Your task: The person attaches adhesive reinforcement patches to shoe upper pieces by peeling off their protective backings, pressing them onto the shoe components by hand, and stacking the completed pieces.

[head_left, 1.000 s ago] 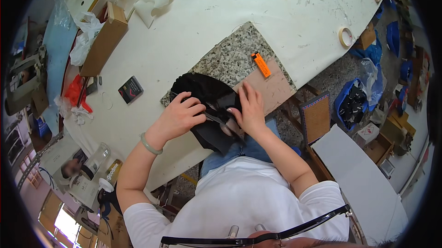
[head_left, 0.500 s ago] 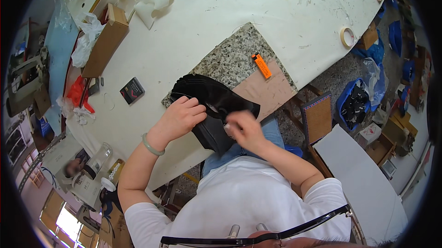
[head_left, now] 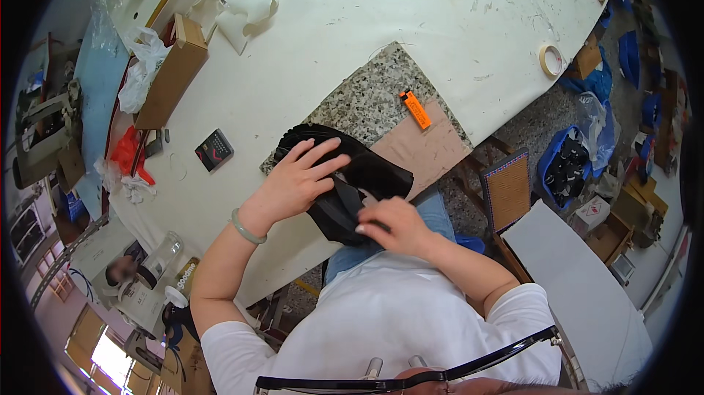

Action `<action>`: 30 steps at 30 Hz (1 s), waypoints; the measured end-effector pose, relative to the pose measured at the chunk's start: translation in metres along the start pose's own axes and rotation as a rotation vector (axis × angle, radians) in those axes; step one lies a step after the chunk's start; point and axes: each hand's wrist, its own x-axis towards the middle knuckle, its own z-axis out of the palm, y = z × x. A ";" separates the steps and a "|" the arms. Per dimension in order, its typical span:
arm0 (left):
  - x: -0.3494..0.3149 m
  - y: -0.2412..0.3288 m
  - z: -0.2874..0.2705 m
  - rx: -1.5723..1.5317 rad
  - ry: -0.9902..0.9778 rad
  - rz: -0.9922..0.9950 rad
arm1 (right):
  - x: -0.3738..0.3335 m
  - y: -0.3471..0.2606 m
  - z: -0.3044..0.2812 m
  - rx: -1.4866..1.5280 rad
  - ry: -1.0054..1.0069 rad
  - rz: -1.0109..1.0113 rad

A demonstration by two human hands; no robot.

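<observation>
A folded black leather-like piece (head_left: pixel 378 173), glossy along its curved far part and duller on the near flap, lies across the front edge of a speckled stone slab (head_left: pixel 359 101). Resting on its left side is my left hand (head_left: pixel 297 181), fingers spread apart over the black surface, with a pale bangle on the wrist. At the near right, my right hand (head_left: pixel 398 226) has curled fingers and thumb closed on the edge of the flap. Whether anything small sits between those fingertips is hidden. An orange lighter (head_left: pixel 416 110) lies on the slab, beyond the black piece.
A pinkish board (head_left: pixel 422 147) covers the slab's right part. On the white-covered table (head_left: pixel 308 35) are a small dark box (head_left: pixel 214 150) at left, a tape roll (head_left: pixel 551 61) at right and a cardboard box (head_left: pixel 172 72) far left. A woven-backed chair (head_left: pixel 507 189) stands right.
My left hand's fingers have spread out and reach farther over the black piece. My right hand has moved slightly nearer and right, and the flap's fold has shifted.
</observation>
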 end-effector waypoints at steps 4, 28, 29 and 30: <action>-0.012 -0.009 0.014 -0.055 -0.186 0.069 | 0.006 0.013 0.005 0.241 0.179 0.321; -0.023 -0.061 0.041 -0.097 0.124 -0.671 | 0.074 0.044 -0.039 0.202 0.351 0.387; -0.039 -0.073 0.055 -0.072 0.151 -0.679 | 0.081 0.032 -0.045 0.132 0.282 0.347; -0.053 -0.078 0.066 -0.097 0.129 -0.685 | 0.090 0.026 -0.044 0.132 0.275 0.310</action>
